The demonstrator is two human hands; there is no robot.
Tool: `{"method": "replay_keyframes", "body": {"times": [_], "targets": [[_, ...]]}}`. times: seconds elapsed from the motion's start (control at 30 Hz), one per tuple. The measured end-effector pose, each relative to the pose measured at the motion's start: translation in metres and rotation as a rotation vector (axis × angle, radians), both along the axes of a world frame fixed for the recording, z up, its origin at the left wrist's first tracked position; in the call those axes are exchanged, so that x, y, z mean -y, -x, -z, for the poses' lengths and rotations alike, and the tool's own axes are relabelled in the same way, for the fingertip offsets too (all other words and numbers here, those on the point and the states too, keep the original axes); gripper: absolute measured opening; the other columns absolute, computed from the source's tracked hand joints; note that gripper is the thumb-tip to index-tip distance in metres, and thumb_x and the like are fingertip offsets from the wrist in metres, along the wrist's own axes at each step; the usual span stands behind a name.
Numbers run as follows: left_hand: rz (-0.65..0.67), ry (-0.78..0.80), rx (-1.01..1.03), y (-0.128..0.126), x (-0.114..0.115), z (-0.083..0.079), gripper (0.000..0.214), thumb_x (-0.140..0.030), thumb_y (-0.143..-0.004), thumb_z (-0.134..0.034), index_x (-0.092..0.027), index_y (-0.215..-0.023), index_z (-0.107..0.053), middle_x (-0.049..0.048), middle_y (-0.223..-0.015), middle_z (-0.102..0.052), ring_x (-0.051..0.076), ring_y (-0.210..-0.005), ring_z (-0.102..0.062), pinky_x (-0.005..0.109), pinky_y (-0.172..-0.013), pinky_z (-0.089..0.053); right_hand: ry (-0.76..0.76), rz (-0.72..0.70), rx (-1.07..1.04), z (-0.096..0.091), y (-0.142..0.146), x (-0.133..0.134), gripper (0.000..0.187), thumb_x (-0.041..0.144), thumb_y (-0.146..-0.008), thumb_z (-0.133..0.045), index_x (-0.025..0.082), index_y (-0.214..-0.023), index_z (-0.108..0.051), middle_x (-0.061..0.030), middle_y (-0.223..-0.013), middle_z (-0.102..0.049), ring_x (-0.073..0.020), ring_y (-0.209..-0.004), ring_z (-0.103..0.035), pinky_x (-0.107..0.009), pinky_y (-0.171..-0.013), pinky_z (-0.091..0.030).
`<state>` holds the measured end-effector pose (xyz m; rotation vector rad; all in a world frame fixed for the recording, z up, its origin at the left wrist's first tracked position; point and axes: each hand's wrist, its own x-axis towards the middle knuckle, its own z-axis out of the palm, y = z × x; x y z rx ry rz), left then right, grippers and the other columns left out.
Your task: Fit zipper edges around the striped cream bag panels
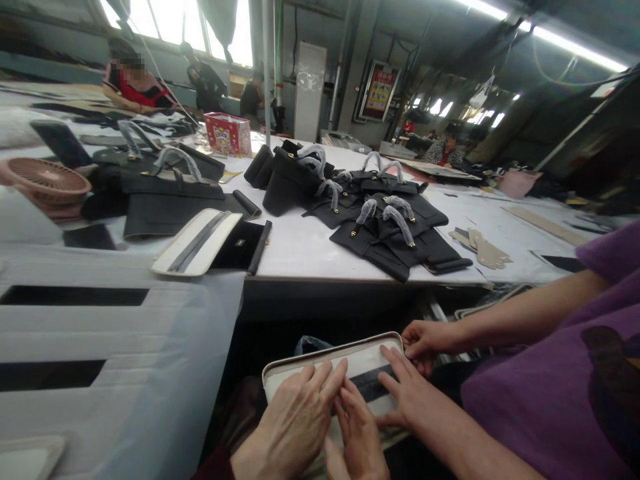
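Observation:
A cream bag panel (325,360) with a dark strip (373,383) down its middle lies low in front of me, below the table edge. My left hand (295,420) rests flat on the panel's near left part, fingers stretched out. Beside it, my right hand (357,433) has its fingers extended, the tips touching the dark strip. A co-worker in a purple top (550,393) sits at my right. One of that person's hands (425,340) holds the panel's far right corner; the other hand (405,393) lies flat on its right side.
On the white table (310,250) lie several black handbags (385,230) with wrapped handles, a second cream panel (197,243), a pink fan (47,180), a red box (227,133) and tan cut pieces (483,248). Other people work at the back.

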<state>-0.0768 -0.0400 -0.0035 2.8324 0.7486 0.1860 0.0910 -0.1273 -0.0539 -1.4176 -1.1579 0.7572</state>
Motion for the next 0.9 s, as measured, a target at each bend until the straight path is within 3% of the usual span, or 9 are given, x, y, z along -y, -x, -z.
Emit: {"method": "replay_keyframes", "body": {"times": [0.07, 0.13, 0.23, 0.47, 0.6, 0.77, 0.9], "targets": [[0.024, -0.054, -0.028, -0.008, -0.001, 0.002, 0.051, -0.012, -0.090, -0.048, -0.017, -0.140, -0.046, 0.0147, -0.136, -0.056, 0.027, -0.108, -0.059, 0.037, -0.081, -0.050, -0.002, 0.009, 0.079, -0.005, -0.042, -0.002, 0.037, 0.031, -0.061, -0.084, 0.032, -0.096, -0.072, -0.0005, -0.134, -0.060, -0.0376, -0.141, -0.036, -0.055, -0.111, -0.043], [0.009, -0.114, -0.037, -0.017, -0.002, 0.003, 0.045, -0.018, -0.093, -0.048, -0.018, -0.138, -0.048, 0.0150, -0.126, -0.059, 0.027, -0.101, -0.060, 0.037, -0.074, -0.049, 0.001, -0.029, 0.254, -0.010, -0.074, -0.006, 0.041, 0.029, -0.046, -0.091, 0.028, -0.083, -0.074, -0.0002, -0.134, -0.060, -0.0430, -0.139, -0.037, -0.057, -0.113, -0.039], [-0.033, -0.198, -0.071, -0.027, -0.003, 0.005, 0.039, -0.026, -0.096, -0.047, -0.016, -0.134, -0.050, 0.0134, -0.113, -0.061, 0.027, -0.089, -0.059, 0.036, -0.068, -0.048, 0.012, -0.092, 0.518, -0.016, -0.095, -0.008, 0.050, 0.025, -0.036, -0.094, 0.028, -0.083, -0.076, -0.0005, -0.132, -0.062, -0.0466, -0.133, -0.043, -0.059, -0.110, -0.040], [-0.059, -0.214, -0.087, -0.037, -0.006, 0.006, 0.027, -0.016, -0.095, -0.042, -0.018, -0.117, -0.058, 0.0087, -0.104, -0.059, 0.025, -0.086, -0.058, 0.040, -0.075, -0.049, -0.015, -0.281, 0.533, -0.050, -0.088, -0.005, 0.033, 0.022, -0.056, -0.089, 0.038, -0.082, -0.078, 0.0040, -0.105, -0.074, -0.0392, -0.133, -0.046, -0.057, -0.117, -0.030], [0.001, -0.269, -0.067, -0.042, -0.006, 0.007, 0.026, -0.016, -0.092, -0.049, -0.014, -0.115, -0.061, 0.0124, -0.120, -0.058, 0.026, -0.096, -0.057, 0.042, -0.081, -0.047, -0.011, -0.263, 0.519, -0.068, -0.081, -0.008, 0.021, 0.028, -0.057, -0.089, 0.035, -0.072, -0.076, 0.0013, -0.096, -0.074, -0.0386, -0.127, -0.053, -0.057, -0.113, -0.036], [0.051, -0.290, -0.038, -0.053, -0.002, 0.015, 0.023, -0.015, -0.090, -0.053, -0.011, -0.109, -0.064, 0.0139, -0.110, -0.062, 0.026, -0.104, -0.055, 0.039, -0.087, -0.044, -0.043, -0.202, 0.452, -0.075, -0.077, -0.015, 0.021, 0.038, -0.055, -0.088, 0.031, -0.058, -0.069, -0.0021, -0.086, -0.072, -0.0355, -0.110, -0.063, -0.053, -0.104, -0.046], [0.048, -0.326, -0.008, -0.051, 0.002, 0.017, 0.028, -0.009, -0.089, -0.044, -0.010, -0.108, -0.064, 0.0144, -0.101, -0.063, 0.028, -0.099, -0.057, 0.041, -0.084, -0.045, 0.050, -0.344, 0.507, -0.077, -0.084, -0.028, 0.016, 0.024, -0.057, -0.082, 0.032, -0.069, -0.074, -0.0025, -0.077, -0.069, -0.0382, -0.107, -0.062, -0.062, -0.108, -0.038]]}}
